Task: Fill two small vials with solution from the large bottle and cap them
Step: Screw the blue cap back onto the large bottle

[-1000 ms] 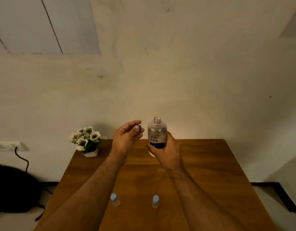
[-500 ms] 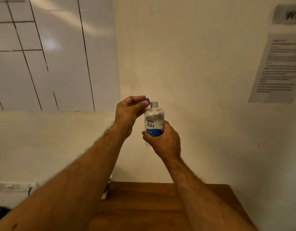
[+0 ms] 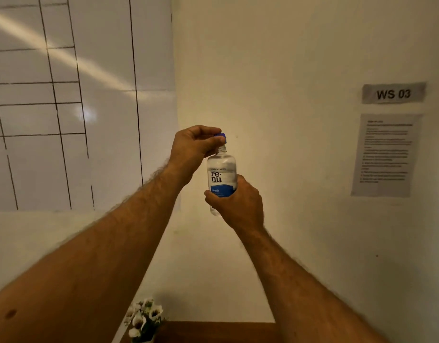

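Observation:
The large clear bottle [image 3: 222, 174] with a white and blue "renu" label is held upright in front of the wall, well above the table. My right hand [image 3: 238, 206] grips its lower half from the right. My left hand [image 3: 193, 147] pinches the small blue cap [image 3: 221, 136] between thumb and fingers, right over the bottle's threaded neck. Whether the cap sits on the thread or just above it I cannot tell. The two small vials are out of the frame.
Only the far edge of the wooden table [image 3: 220, 331] shows at the bottom, with a small pot of white flowers [image 3: 144, 318] at its left corner. A whiteboard with a drawn grid [image 3: 65, 95] and paper notices [image 3: 386, 154] hang on the wall.
The view has tilted up, so the vials and most of the table have left the frame. My left hand has carried the blue cap from beside the bottle to over its neck.

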